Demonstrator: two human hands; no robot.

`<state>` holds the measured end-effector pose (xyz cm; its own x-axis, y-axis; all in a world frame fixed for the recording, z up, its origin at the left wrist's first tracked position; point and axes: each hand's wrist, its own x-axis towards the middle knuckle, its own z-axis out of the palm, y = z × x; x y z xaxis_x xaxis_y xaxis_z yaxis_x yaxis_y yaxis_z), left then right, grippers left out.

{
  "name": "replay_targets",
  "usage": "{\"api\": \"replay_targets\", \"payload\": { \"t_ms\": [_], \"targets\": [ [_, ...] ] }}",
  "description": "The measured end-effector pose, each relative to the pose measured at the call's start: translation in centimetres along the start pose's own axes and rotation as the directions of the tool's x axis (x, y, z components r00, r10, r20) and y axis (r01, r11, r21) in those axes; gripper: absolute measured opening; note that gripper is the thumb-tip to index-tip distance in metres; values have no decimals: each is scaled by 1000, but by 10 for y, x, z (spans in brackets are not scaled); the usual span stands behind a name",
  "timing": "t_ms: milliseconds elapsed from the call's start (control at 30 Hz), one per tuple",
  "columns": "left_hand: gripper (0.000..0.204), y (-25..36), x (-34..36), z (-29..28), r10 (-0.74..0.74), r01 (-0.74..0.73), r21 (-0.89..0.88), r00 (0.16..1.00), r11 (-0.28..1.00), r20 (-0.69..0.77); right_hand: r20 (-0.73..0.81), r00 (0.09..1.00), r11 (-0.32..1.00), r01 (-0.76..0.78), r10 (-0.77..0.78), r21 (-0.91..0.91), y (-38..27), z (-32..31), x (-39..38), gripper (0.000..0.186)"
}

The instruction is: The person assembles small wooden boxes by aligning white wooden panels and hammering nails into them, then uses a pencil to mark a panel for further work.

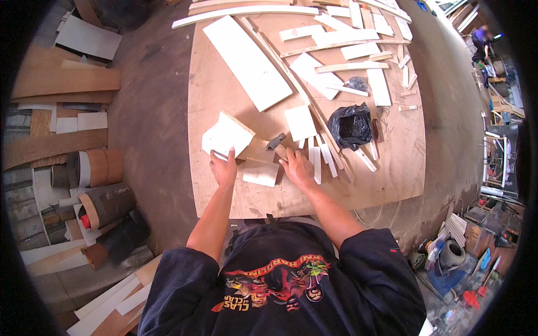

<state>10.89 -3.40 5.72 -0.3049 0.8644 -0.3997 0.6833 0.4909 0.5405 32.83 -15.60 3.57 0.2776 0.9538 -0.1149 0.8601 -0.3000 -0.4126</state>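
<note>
My left hand [223, 168] grips the lower edge of a white wooden piece [224, 137] on the plywood table [235, 201]. My right hand [297, 168] is closed round the wooden handle of a hammer [276, 143], whose dark head points up and to the left. Between my hands lies a white block with bare wood [259, 173]. A white square board [300, 123] and several thin white strips [316, 162] lie just beyond the hammer. A black plastic bag [350, 126] holding small dark items stands to the right of them.
White boards and battens [336, 50] cover the far part of the table. Sheets, offcuts and rolls [101, 168] are piled along the left. Tools and scrap [459, 257] lie on the floor at lower right. Another person [482, 42] is at the upper right, in the distance.
</note>
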Motion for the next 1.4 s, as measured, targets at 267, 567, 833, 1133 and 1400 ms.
{"api": "replay_targets", "payload": {
  "t_ms": [267, 567, 833, 1133, 1400],
  "targets": [
    [68, 8, -55, 26, 644, -614, 196, 745, 765, -177, 24, 995, 995, -101, 100, 16, 29, 1, 0, 52],
    [51, 76, -68, 91, 556, -539, -152, 760, 828, 335, -213, 965, 979, -122, 155, 164, 34, -31, 33, 63],
    [47, 101, -44, 138, 527, -560, -8, 774, 828, 350, -161, 864, 816, -367, 477, 446, 67, -21, 51, 64],
    [44, 97, -36, 151, 352, -99, -456, 783, 884, 513, -320, 905, 792, -31, 281, 610, 46, -37, 59, 26],
    [25, 121, -55, 112, 396, -98, -580, 820, 809, 414, -426, 903, 829, 279, -54, 485, 32, -61, 49, 40]
  ]
}}
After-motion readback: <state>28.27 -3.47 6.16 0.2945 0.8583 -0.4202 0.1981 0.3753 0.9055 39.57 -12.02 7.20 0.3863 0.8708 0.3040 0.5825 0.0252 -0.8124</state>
